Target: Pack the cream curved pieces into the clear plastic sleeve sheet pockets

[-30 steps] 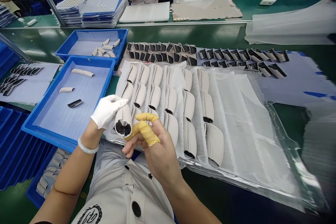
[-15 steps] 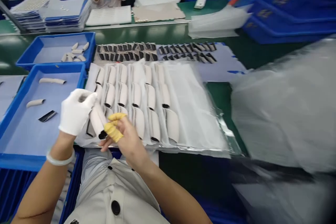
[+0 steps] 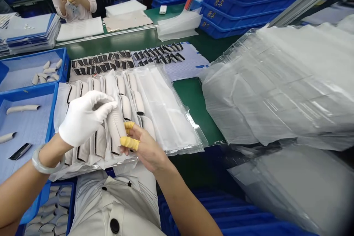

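Holding one curved beige part [image 3: 116, 125] over the near-left rows of the foam sheet [image 3: 168, 118]: your gloved left hand [image 3: 83, 118] pinches its far end, your right hand [image 3: 145, 147] closes capped fingertips on its near end. Left rows look filled, right half bare; roughly half done, by estimate

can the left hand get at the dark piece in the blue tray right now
Probably, once freed: the dark piece lies uncovered beside the left hand, which now grips a beige part.
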`<action>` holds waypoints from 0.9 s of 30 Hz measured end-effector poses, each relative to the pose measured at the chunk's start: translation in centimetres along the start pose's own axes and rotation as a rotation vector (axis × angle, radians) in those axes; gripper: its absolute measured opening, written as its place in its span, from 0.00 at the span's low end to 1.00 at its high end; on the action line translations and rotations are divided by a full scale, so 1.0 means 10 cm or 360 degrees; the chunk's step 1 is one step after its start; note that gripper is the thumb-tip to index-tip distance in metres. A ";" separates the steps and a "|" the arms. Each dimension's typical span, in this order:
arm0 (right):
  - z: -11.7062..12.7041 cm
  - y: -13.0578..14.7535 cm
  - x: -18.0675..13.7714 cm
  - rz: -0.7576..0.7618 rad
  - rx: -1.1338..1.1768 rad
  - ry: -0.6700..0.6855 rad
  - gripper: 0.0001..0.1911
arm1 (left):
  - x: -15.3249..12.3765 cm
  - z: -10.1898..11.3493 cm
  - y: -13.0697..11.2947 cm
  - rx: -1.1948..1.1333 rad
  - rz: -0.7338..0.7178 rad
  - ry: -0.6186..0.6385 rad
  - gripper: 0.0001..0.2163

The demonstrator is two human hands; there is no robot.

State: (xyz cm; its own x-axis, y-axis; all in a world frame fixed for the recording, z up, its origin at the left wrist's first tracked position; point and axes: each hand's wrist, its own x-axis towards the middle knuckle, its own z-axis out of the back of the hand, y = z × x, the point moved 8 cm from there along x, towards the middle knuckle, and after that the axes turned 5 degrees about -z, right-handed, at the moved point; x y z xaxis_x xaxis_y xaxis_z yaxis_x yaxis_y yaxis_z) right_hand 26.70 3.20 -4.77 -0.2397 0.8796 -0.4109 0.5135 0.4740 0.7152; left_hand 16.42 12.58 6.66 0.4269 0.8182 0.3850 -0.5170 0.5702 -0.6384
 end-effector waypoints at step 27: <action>1.05 1.43 0.37 0.0635 -0.2357 -0.1106 0.20 | 1.88 -1.60 0.54 0.0067 -0.0210 0.0381 0.07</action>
State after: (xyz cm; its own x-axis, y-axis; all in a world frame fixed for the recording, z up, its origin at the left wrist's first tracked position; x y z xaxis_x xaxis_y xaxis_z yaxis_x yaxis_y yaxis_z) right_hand 41.83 12.84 -2.00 0.2957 0.9540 0.0494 -0.8106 0.2233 0.5414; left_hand 33.52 29.88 -0.23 0.6530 0.6990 0.2913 -0.4735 0.6771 -0.5633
